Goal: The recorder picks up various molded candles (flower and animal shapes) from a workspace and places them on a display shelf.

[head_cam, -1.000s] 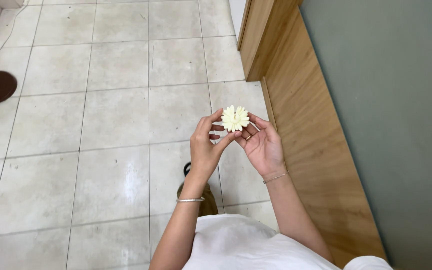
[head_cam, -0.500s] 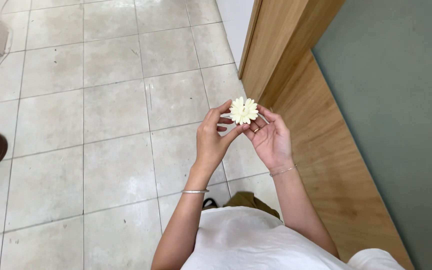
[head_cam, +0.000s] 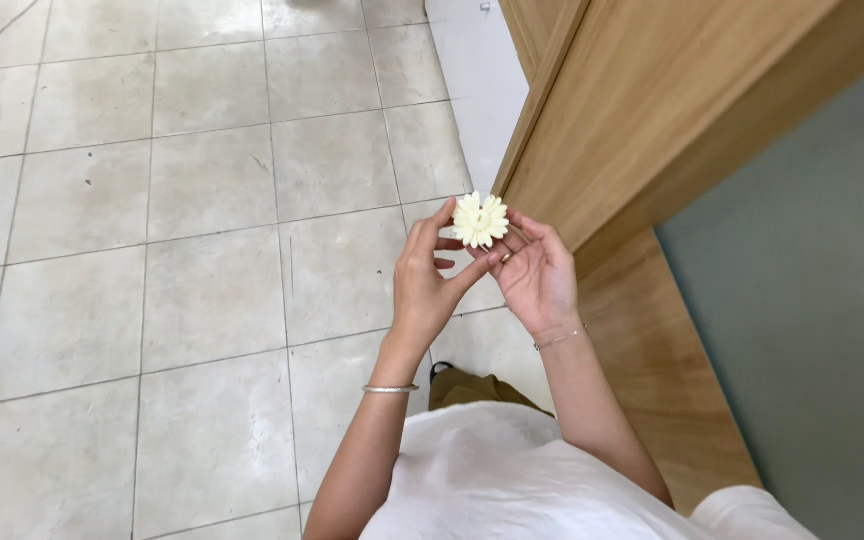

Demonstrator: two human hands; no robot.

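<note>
Our fingertips [head_cam: 445, 212] pinch the edges of a small cream flower [head_cam: 479, 220], its petals spread like a daisy's and facing up toward us. Our left hand [head_cam: 429, 283] grasps the flower from its left side, thumb and forefinger curled around the rim of the petals, the other fingers tucked in loosely just below it. Our right hand [head_cam: 537, 275] grasps the flower from its right side, palm turned up, fingers cupped under and beside the bloom, a ring showing on one finger. The flower sits between both hands, held in the air above the pale tiled floor [head_cam: 202, 200]. A thin bangle [head_cam: 390, 389] circles our left wrist, below the flower, and a fine bracelet [head_cam: 560, 338] our right wrist. Just right of the flower rises a wooden panel [head_cam: 632, 120], and beyond that a grey-green wall [head_cam: 812, 320]. Below the flower, nearest us, lies our white top [head_cam: 512, 480]
</note>
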